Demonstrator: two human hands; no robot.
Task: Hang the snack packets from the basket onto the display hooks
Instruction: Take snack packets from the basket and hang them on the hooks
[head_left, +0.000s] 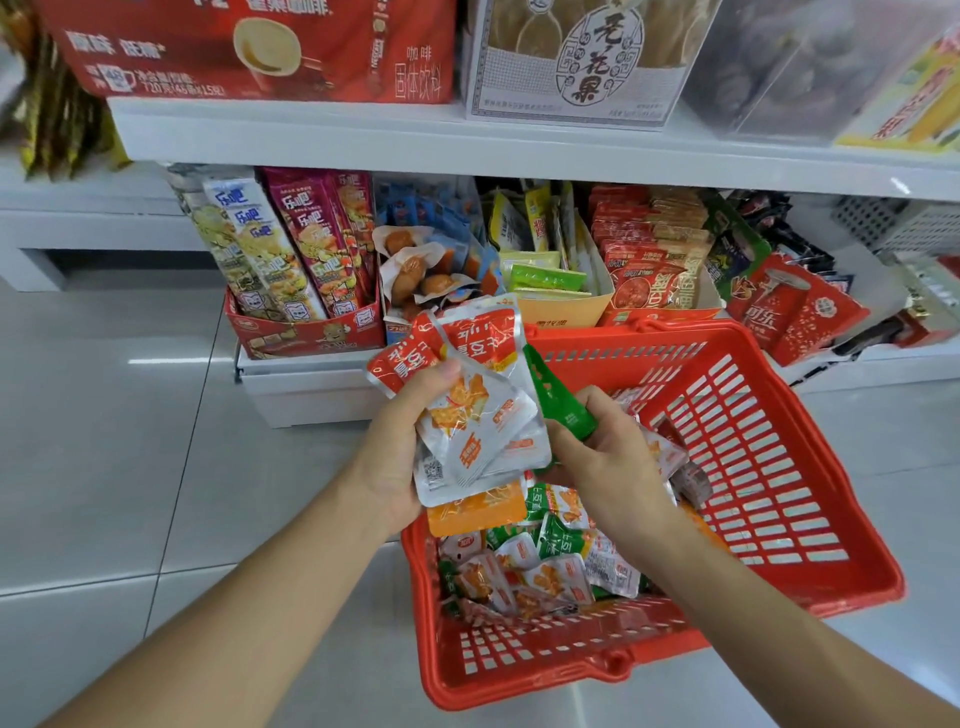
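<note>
While left grip (400, 441) clamps fanned stack of red-silver packets (478, 405) above basket (769, 467) rim, right grip (608, 457) pinches green packet (558, 395) over heap (545, 571) inside. I see no hooks in view. Risk, I judge: slick foil stack slides out of left grip, spills onto floor (130, 415).

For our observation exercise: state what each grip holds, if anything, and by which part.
The left grip holds a stack of red-and-silver packets by their left side, thumb on top. The right grip holds a green packet by its lower end.
</note>
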